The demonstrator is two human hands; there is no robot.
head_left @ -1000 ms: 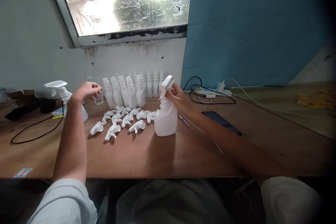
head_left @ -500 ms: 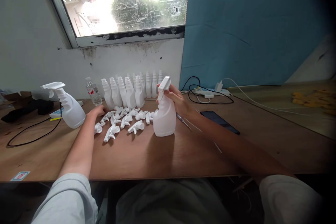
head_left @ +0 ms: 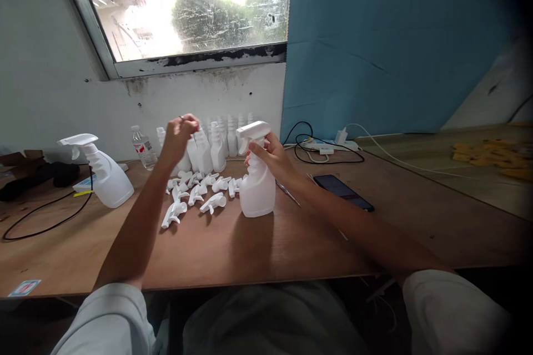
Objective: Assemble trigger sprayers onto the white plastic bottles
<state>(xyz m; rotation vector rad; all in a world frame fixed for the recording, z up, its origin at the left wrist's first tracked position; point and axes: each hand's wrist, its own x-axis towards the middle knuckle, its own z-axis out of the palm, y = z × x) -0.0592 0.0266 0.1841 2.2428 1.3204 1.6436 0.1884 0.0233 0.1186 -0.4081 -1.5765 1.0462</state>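
Right fingers [head_left: 258, 151] wrapped round neck of spray bottle [head_left: 258, 191]. I see it upright on the tabletop [head_left: 200, 260], long axis vertical, nozzle [head_left: 240, 132] pointing left; earlier, nearer the camera. Left hand [head_left: 179, 134] has risen before white bottles [head_left: 217, 150]; its grip I can't tell.

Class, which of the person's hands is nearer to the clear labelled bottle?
Left. The left hand is just to the right of the clear labelled bottle; the right hand is farther right, holding a spray bottle by its neck.

The desk sticker [head_left: 25, 288] and bottle label [head_left: 143, 147] are unreadable.
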